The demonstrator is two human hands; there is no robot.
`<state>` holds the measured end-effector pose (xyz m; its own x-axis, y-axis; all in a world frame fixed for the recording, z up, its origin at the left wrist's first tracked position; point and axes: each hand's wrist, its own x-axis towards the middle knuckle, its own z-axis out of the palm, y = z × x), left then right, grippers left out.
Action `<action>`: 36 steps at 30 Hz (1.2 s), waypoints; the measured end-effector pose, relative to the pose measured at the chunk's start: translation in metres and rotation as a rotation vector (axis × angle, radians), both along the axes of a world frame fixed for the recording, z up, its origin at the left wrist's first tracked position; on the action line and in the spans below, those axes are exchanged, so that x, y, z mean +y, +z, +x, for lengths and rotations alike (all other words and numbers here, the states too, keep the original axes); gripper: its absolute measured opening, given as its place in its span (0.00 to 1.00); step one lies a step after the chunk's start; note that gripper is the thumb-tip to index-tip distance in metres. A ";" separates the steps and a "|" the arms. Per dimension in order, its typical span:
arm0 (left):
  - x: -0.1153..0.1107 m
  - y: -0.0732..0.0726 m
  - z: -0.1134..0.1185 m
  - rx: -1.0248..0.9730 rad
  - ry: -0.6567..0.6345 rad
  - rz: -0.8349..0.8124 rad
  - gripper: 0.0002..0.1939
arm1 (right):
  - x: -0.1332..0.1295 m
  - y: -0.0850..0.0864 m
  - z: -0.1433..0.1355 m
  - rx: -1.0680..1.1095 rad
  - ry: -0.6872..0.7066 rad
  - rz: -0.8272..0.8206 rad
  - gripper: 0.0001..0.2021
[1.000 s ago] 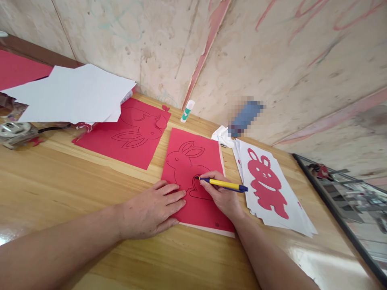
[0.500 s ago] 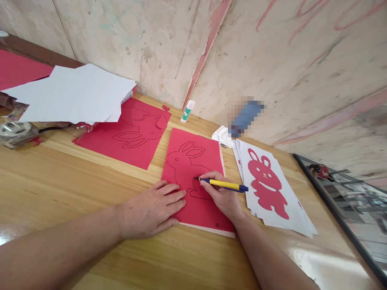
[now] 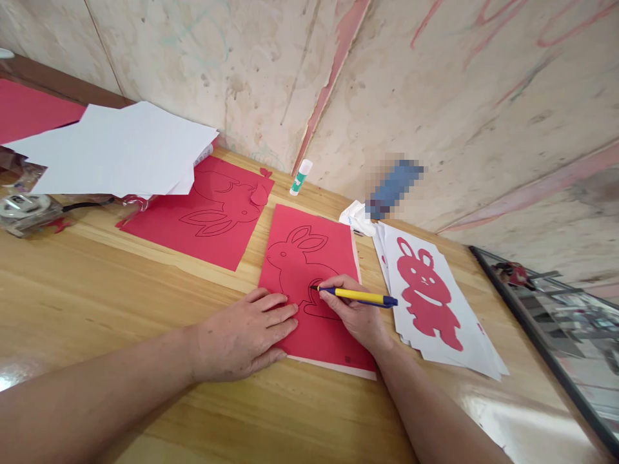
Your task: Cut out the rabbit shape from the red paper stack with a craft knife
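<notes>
A red sheet of paper [image 3: 319, 341] with a black rabbit outline lies on the wooden table in front of me, a white edge showing beneath it. My left hand [image 3: 256, 332] rests on its left edge, fingers stretched out flat and holding nothing. In my right hand [image 3: 355, 316] is a yellow pen [image 3: 360, 295] with dark blue ends, its tip touching the sheet inside the rabbit's body. Part of the outline is hidden behind the right hand. Left of this sheet lies another red sheet [image 3: 207, 245] with a rabbit outline, partly cut, under white papers.
White papers [image 3: 120, 151] overlap the left sheet near a tape measure [image 3: 29, 212]. A glue stick [image 3: 300, 178] stands by the wall, and crumpled white tissue [image 3: 356, 218] lies beside a blurred blue item [image 3: 394, 188]. White sheets [image 3: 459, 283] at right bear a red rabbit cutout [image 3: 428, 293].
The pen tip has shifted very slightly down along the curve inside the rabbit's body. The left hand and the papers stay where they were.
</notes>
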<state>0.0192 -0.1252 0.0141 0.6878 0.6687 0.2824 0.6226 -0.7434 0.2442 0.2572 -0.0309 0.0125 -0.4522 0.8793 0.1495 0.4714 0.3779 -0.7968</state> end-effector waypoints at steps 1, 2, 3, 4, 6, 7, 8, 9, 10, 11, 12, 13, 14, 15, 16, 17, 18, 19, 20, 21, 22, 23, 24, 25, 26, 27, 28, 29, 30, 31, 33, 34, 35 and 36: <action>0.000 0.000 0.000 0.003 -0.003 0.000 0.21 | 0.000 0.000 0.000 -0.004 0.004 0.001 0.07; 0.000 0.000 0.000 0.005 -0.004 0.000 0.22 | 0.000 0.001 0.000 -0.006 0.005 0.002 0.07; 0.000 0.000 0.000 0.008 -0.004 0.000 0.22 | -0.001 0.001 -0.001 -0.003 0.004 0.001 0.07; 0.000 0.000 0.000 0.010 -0.005 -0.001 0.22 | -0.001 0.001 -0.001 0.003 -0.002 0.001 0.07; 0.000 0.001 0.000 0.012 -0.005 -0.003 0.22 | -0.001 0.001 -0.002 0.018 -0.017 0.002 0.07; -0.001 0.001 0.000 0.012 -0.005 -0.005 0.21 | -0.001 0.001 -0.002 0.023 -0.023 0.003 0.07; -0.001 0.001 0.000 0.013 -0.005 -0.007 0.21 | -0.001 0.001 -0.002 0.023 -0.026 0.003 0.07; -0.001 0.002 0.000 0.011 -0.006 -0.006 0.21 | -0.001 0.002 -0.002 0.020 -0.026 0.003 0.07; -0.001 0.002 0.000 0.010 -0.006 -0.005 0.21 | -0.001 0.002 -0.002 0.015 -0.024 0.004 0.07; -0.001 0.002 0.000 0.010 -0.006 -0.005 0.21 | -0.001 0.002 -0.002 0.009 -0.022 0.002 0.07; 0.000 0.003 0.000 0.011 -0.007 -0.005 0.21 | -0.001 0.002 -0.002 0.006 -0.020 -0.001 0.07; 0.000 0.003 0.000 0.014 -0.007 -0.006 0.21 | -0.001 0.002 -0.002 0.003 -0.018 -0.005 0.07; 0.000 0.003 0.000 0.019 -0.007 -0.007 0.22 | -0.001 0.002 -0.001 0.003 -0.017 -0.008 0.07; 0.000 0.003 0.000 0.023 -0.007 -0.008 0.22 | -0.001 0.001 -0.001 0.007 -0.015 -0.011 0.07; 0.000 0.002 0.000 0.025 -0.007 -0.007 0.22 | -0.002 0.001 0.000 0.011 -0.011 -0.013 0.08; 0.000 0.002 0.000 0.024 -0.006 -0.006 0.22 | -0.002 0.001 0.000 0.015 -0.005 -0.013 0.08; 0.000 0.002 0.000 0.023 -0.006 -0.007 0.22 | -0.002 0.001 0.000 0.018 0.001 -0.012 0.08; 0.000 0.002 0.000 0.020 -0.005 -0.006 0.22 | -0.001 0.001 0.000 0.016 0.009 -0.012 0.08; 0.000 0.002 0.000 0.017 -0.005 -0.006 0.22 | -0.001 0.002 0.000 0.011 0.014 -0.012 0.07; -0.001 0.002 0.000 0.016 -0.006 -0.008 0.22 | -0.001 0.002 0.000 0.005 0.017 -0.012 0.07; -0.001 0.002 0.000 0.018 -0.006 -0.010 0.22 | -0.002 0.002 0.000 -0.001 0.018 -0.012 0.07; -0.001 0.002 0.000 0.020 -0.007 -0.012 0.22 | -0.002 0.003 0.000 -0.003 0.019 -0.013 0.07; -0.001 0.002 0.000 0.019 -0.008 -0.011 0.22 | -0.002 0.003 0.000 -0.001 0.019 -0.015 0.07; 0.000 0.002 0.000 0.019 -0.008 -0.010 0.22 | -0.002 0.003 -0.001 0.004 0.019 -0.018 0.07; 0.000 0.002 0.000 0.018 -0.008 -0.009 0.22 | -0.002 0.003 -0.001 0.012 0.018 -0.020 0.07; 0.000 0.002 0.000 0.014 -0.005 -0.007 0.22 | -0.002 0.003 -0.001 0.019 0.014 -0.022 0.07; 0.000 0.002 0.000 0.009 -0.004 -0.004 0.22 | -0.002 0.002 -0.002 0.026 0.007 -0.023 0.07; 0.000 0.002 0.000 0.004 -0.005 -0.003 0.22 | -0.002 0.002 -0.002 0.030 0.000 -0.023 0.07; 0.000 0.002 -0.001 -0.001 -0.006 -0.002 0.22 | -0.002 0.002 -0.002 0.031 -0.006 -0.021 0.07; 0.000 0.001 -0.001 -0.007 -0.007 0.000 0.22 | -0.002 0.001 -0.002 0.030 -0.008 -0.018 0.07; 0.000 0.001 0.000 -0.017 -0.010 0.006 0.21 | -0.001 0.001 -0.002 0.027 -0.006 -0.013 0.07; 0.000 0.001 0.000 -0.019 -0.009 0.006 0.21 | -0.001 0.001 -0.001 0.025 -0.001 -0.012 0.07; 0.000 0.001 0.000 -0.019 -0.008 0.006 0.21 | -0.001 0.001 -0.001 0.023 0.004 -0.012 0.07; 0.000 0.001 0.000 -0.017 -0.006 0.006 0.21 | -0.001 0.001 -0.001 0.021 0.009 -0.014 0.07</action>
